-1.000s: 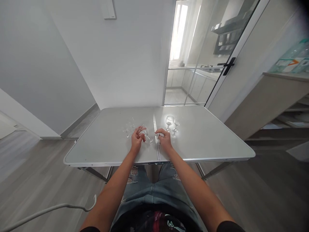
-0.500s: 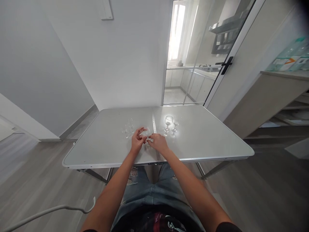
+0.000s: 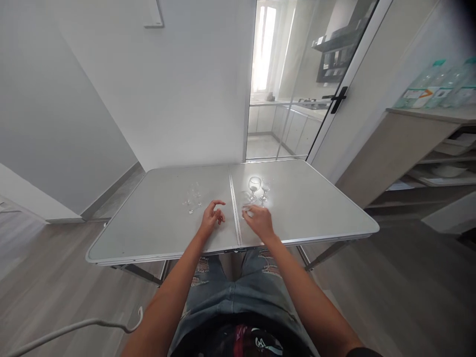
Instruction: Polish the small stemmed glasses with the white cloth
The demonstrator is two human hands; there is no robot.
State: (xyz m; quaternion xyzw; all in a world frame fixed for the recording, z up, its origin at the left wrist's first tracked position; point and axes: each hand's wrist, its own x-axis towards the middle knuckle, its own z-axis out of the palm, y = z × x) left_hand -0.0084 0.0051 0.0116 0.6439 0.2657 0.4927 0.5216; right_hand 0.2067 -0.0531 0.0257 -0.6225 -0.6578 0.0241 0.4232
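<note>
Stemmed glasses [image 3: 255,184]: two stand on one desk [image 3: 316,213]; right hand [image 3: 259,220] fingers clamp a third glass [image 3: 246,197]; left hand [image 3: 212,217] fingers apart.

The stemmed glasses [image 3: 255,184] look like clear, smooth glass with bright highlights, and the small pieces [image 3: 195,196] on the left are equally transparent — their exact material is hard to tell. The tabletop [image 3: 305,213] is smooth with a soft sheen, edged in metallic-looking trim [image 3: 320,240], while the jeans [image 3: 223,295] are faded denim, rough and frayed at the rips. Beyond are a matt, smooth wall [image 3: 197,89], a glossy glazed door [image 3: 271,126], clear plastic bottles [image 3: 416,94] and wood-grained flooring [image 3: 55,277].
</note>
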